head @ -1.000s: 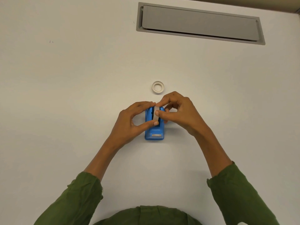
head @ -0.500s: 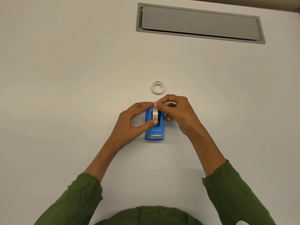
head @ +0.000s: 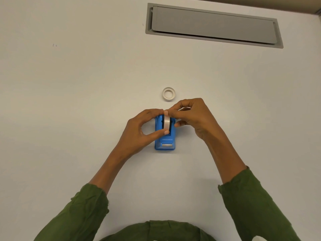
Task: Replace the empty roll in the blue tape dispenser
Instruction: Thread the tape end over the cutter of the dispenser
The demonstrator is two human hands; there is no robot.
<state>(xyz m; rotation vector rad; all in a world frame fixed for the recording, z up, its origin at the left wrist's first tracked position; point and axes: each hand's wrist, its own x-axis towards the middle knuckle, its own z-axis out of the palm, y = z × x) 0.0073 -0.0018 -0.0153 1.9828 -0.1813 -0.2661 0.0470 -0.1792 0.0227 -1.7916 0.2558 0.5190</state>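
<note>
Blue tape dispenser [head: 165, 136]: placed at the centre of the frame on the white table [head: 69, 101], cutter end toward the lower edge. New tape roll [head: 167, 122]: stood on edge in the dispenser's slot, seemingly being seated on its hub. Left hand [head: 140, 132]: curled, the roll pinched between forefinger above and thumb below, judged to be steadying it. Right hand [head: 192, 115]: curled, its fingertips pinched at the upper edge of the roll, probably to find the tape's free end; whether an end is held cannot be told. Empty roll [head: 168, 94]: laid flat just above the hands, apart from them. Grey cable hatch [head: 213, 26]: recessed at upper right, well apart. Nothing is seen obstructing the dispenser.
</note>
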